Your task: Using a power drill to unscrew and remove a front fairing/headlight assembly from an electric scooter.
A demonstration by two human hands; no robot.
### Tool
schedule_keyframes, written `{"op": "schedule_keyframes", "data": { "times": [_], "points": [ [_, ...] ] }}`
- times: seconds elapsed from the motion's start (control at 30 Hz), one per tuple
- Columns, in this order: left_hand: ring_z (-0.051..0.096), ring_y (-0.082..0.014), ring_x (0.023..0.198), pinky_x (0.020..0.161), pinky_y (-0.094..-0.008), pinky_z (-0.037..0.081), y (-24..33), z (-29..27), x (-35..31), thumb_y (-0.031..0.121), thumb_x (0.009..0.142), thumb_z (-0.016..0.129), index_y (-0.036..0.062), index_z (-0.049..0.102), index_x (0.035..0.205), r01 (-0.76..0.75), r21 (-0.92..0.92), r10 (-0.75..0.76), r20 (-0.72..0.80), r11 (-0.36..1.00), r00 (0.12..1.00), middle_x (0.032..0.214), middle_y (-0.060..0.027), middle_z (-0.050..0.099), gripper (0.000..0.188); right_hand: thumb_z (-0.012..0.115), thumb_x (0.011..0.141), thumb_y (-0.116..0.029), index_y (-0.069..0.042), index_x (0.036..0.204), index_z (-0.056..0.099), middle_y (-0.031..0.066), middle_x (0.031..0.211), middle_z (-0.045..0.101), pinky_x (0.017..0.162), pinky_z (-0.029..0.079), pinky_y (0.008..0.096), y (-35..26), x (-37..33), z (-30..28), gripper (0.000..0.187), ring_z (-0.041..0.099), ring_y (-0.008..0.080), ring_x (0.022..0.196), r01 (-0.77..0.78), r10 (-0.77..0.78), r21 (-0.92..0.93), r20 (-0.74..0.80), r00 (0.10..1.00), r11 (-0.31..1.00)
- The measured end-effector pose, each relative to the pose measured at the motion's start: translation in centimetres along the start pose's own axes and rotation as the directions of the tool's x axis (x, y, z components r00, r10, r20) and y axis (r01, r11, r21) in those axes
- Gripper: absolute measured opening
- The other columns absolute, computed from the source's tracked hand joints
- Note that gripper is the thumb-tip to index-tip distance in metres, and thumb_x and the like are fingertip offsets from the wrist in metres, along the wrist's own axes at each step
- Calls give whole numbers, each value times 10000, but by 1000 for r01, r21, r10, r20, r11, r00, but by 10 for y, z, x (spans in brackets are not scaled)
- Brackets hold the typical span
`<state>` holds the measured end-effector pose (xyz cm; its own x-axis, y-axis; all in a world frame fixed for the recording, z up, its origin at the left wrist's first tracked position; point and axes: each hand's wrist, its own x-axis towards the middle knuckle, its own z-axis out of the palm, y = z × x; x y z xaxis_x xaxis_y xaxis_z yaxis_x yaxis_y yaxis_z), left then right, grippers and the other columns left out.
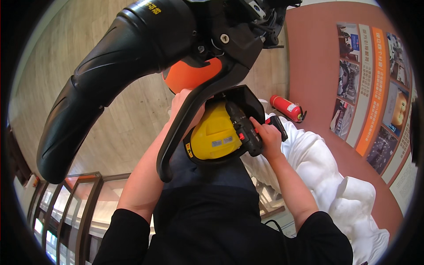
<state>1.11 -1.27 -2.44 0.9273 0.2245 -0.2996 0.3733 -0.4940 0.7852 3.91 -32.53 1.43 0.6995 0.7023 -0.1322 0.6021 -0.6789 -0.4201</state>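
My right hand [267, 136] is closed around a black cordless drill [245, 130] with red accents. The drill lies across the right side of a yellow, dome-like housing [211, 134] set in a black rim, and its front end points up toward the rim's far edge. Beyond the housing's far left edge, my left hand [189, 102] has its fingers curled; a black curved lever [187, 115] in front hides part of it and whatever it grips. An orange rounded part [192, 73] shows just past that hand. Close to the camera, a large black handlebar grip [99, 88] extends from the lever's mount.
At the right, a white sculpted form [304, 154] stands beside my right forearm. Past it are a red fire extinguisher [286, 108] and a reddish-brown wall [309, 75] with picture panels. Wood flooring [119, 128] spreads left; dark-framed glass panels [73, 212] stand at lower left.
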Motion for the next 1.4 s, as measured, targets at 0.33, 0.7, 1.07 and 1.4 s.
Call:
{"op": "schedule_keyframes", "data": {
  "times": [0.33, 0.7, 1.07, 1.4],
  "points": [
    [671, -450, 806, 693, -489, 531, -1, 1, -1, 221, 935, 742, 18, 744, 967, 16, -55, -19, -43, 998, 999, 810, -224, 693, 206, 702, 766, -80, -102, 1363, 693, 58, 706, 517, 595, 438, 390, 3, 2, 1, 598, 560, 265, 629, 6, -6, 24, -6, 1000, 1000],
    [673, -454, 821, 700, -493, 532, 2, 0, -1, 243, 946, 733, 25, 744, 978, 20, -45, -22, -32, 999, 999, 824, -229, 696, 220, 698, 769, -78, -106, 1358, 694, 60, 709, 523, 599, 441, 388, 0, 3, -2, 590, 563, 266, 631, 0, 0, 13, 1, 1000, 1000],
    [664, -448, 776, 680, -494, 524, -15, 9, 0, 252, 945, 733, 23, 742, 964, 37, 30, -36, -22, 999, 999, 768, -226, 679, 230, 700, 763, -89, -94, 1367, 688, 59, 706, 510, 601, 438, 387, -1, 2, -4, 605, 561, 262, 634, -1, 1, 2, 23, 1000, 1000],
    [666, -451, 775, 678, -496, 525, -7, 9, 3, 237, 947, 732, 19, 731, 948, 27, 12, -26, -23, 1000, 999, 759, -227, 676, 218, 693, 788, -78, -84, 1365, 697, 39, 707, 475, 598, 424, 375, -3, 1, 0, 577, 534, 233, 627, 43, -49, -109, -48, 998, 993]
  ]
}}
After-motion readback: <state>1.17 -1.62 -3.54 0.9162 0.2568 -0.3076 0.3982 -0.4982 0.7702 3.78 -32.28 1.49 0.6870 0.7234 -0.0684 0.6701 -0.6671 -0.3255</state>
